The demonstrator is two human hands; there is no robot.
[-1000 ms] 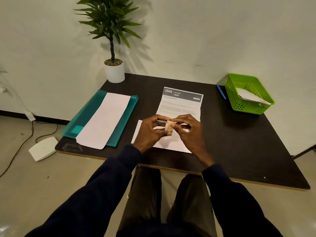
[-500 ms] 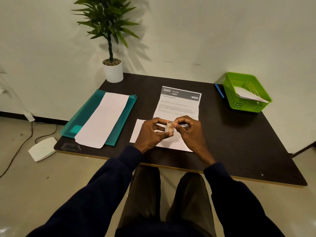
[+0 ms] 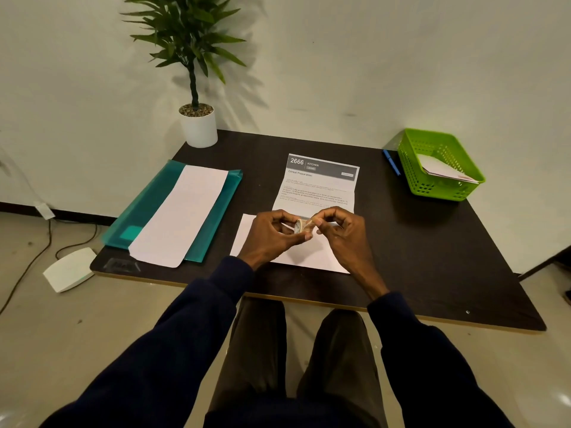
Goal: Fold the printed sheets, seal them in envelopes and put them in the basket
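A small roll of tape (image 3: pixel 300 226) is pinched between the left hand (image 3: pixel 272 239) and the right hand (image 3: pixel 341 234), both closed on it above the table (image 3: pixel 432 257). Beneath the hands a white envelope (image 3: pixel 312 257) is laid flat, and at 12 o'clock from it the printed sheet (image 3: pixel 321 183) is seen, partly unfolded. At 2 o'clock, by the far edge, the green basket (image 3: pixel 432 186) is placed with an envelope already inside; a blue pen (image 3: pixel 391 163) is set just beside it. At 9 o'clock a teal folder (image 3: pixel 148 211) is spread under a long white sheet (image 3: pixel 182 214). A potted plant (image 3: pixel 197 125) is stood at 11 o'clock.
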